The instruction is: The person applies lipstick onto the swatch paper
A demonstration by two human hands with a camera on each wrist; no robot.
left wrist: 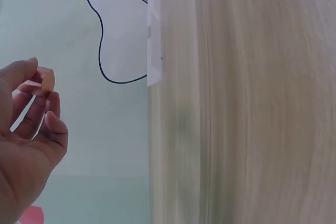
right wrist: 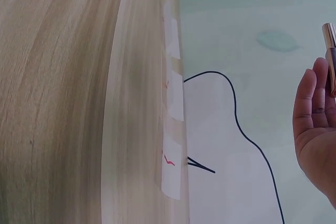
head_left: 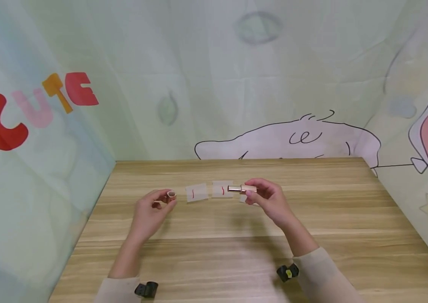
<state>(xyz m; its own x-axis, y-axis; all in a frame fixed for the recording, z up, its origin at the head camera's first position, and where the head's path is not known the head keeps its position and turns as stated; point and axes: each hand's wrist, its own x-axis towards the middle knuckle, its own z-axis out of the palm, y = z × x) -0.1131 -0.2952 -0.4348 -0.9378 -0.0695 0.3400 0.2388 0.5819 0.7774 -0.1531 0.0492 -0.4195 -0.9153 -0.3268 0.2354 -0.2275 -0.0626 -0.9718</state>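
My left hand (head_left: 150,212) pinches a small hollow cap (head_left: 171,194) between thumb and fingertips, its round opening facing up. In the left wrist view the cap (left wrist: 48,81) looks pinkish gold. My right hand (head_left: 271,201) grips a lipstick tube (head_left: 249,189) by its rose-gold base, with the narrower shiny end pointing left. Behind that end lies a white paper piece (head_left: 217,185) with a red stroke. Farther left is another marked paper piece (head_left: 201,190); a third piece (head_left: 242,198) is mostly hidden by my right hand. Both hands are above the table.
The wooden table (head_left: 206,261) meets a patterned curtain (head_left: 142,109) along its back and sides. Black devices (head_left: 146,289) sit at both wrists by the sleeves. In the right wrist view the paper pieces (right wrist: 177,103) lie in a row.
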